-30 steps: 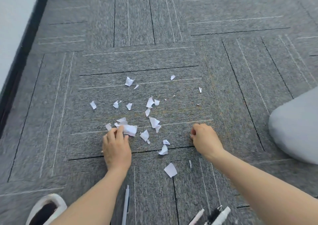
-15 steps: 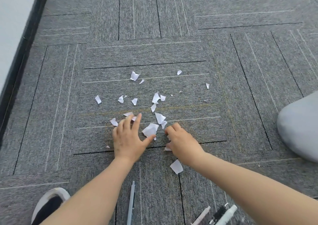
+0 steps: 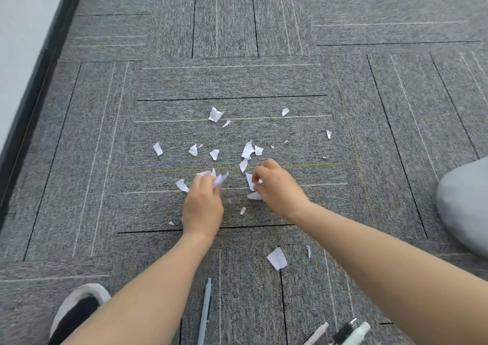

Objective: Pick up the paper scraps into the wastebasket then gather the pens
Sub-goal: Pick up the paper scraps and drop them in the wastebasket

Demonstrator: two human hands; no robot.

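A wad of scraps (image 3: 220, 179) was pinched in the left hand (image 3: 203, 204); a scrap (image 3: 250, 181) was nipped by the curled right hand (image 3: 277, 186). Half a second before, the left hand lay flat on the carpet (image 3: 356, 207), so the sweep had turned into a pickup. Loose scraps (image 3: 248, 150) remained beyond both grips, one scrap (image 3: 277, 258) behind them. Pens (image 3: 205, 310) were untouched near the wrists. No wastebasket was in view.
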